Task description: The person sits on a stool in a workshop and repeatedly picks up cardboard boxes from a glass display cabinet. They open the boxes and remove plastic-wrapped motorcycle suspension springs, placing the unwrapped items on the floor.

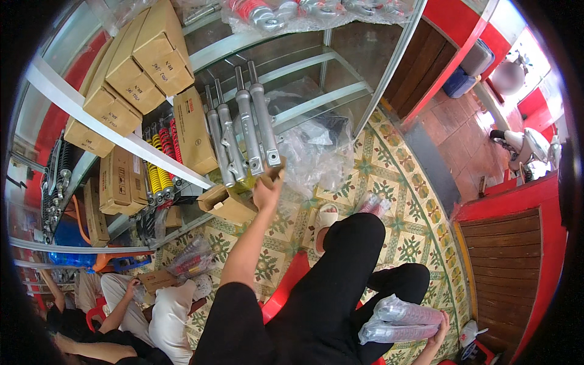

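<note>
My left hand [266, 190] is closed on the edge of an open cardboard box [228, 205], just below the front ends of several silver fork legs [248, 131] on the shelf. Part of that box is hidden behind the hand. My right hand [440, 331] grips the outer end of two bubble-wrapped shock absorbers [401, 321]. They lie side by side across my right thigh, their reddish-grey shape blurred by the wrapping.
Brown cartons [137, 58] fill the shelving at left, above yellow and red shock absorbers [163, 159]. Loose clear plastic [313, 152] hangs by the shelf. Another wrapped part [374, 205] lies beside my knee. A co-worker sits lower left with a small carton [157, 280].
</note>
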`<state>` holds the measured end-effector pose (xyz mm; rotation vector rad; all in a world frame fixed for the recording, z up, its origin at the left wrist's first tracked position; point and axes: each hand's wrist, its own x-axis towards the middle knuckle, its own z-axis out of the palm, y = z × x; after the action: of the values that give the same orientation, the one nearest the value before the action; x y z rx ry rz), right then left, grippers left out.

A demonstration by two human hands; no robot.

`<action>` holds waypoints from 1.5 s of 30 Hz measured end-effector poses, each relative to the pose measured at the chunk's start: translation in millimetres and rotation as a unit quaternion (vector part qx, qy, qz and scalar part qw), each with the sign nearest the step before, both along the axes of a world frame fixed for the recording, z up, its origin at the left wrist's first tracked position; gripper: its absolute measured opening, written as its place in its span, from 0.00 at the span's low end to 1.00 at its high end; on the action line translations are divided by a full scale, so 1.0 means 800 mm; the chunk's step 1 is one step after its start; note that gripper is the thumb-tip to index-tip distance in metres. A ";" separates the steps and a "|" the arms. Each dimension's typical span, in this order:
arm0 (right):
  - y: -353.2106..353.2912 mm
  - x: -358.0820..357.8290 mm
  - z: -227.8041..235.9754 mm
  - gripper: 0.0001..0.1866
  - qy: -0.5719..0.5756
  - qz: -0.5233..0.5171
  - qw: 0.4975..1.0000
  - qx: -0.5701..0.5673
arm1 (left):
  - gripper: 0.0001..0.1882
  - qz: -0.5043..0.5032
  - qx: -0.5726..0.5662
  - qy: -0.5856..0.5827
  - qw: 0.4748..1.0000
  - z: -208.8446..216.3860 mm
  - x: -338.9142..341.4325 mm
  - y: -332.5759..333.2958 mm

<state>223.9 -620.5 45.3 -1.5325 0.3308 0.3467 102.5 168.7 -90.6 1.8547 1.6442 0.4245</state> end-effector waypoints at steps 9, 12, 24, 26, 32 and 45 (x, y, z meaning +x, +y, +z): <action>-0.007 0.006 -0.026 0.19 -0.028 0.003 0.999 0.021 | 0.31 -0.042 -0.043 -0.155 0.986 -0.029 -0.184 -0.100; -0.009 0.004 -0.032 0.20 -0.016 -0.030 0.999 0.008 | 0.28 -0.026 -0.140 -0.099 0.985 -0.015 -0.237 -0.073; 0.020 -0.021 -0.017 0.19 -0.042 -0.067 0.996 0.040 | 0.41 0.069 -0.223 -0.193 0.953 -0.052 -0.280 0.030; 0.019 -0.023 -0.017 0.18 -0.038 -0.068 0.996 0.047 | 0.42 0.111 -0.219 -0.261 0.934 -0.071 -0.293 0.038; 0.019 -0.028 -0.004 0.18 -0.038 -0.060 0.997 0.043 | 0.39 0.248 -0.365 -0.289 0.850 -0.045 -0.282 0.036; 0.006 -0.023 -0.010 0.22 -0.056 -0.018 0.996 0.066 | 0.27 0.279 -0.352 -0.406 0.796 -0.094 -0.305 0.082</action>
<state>205.7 -616.1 37.1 -1.4085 0.2419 0.2474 -141.3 233.9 -165.5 0.4697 1.3848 0.6230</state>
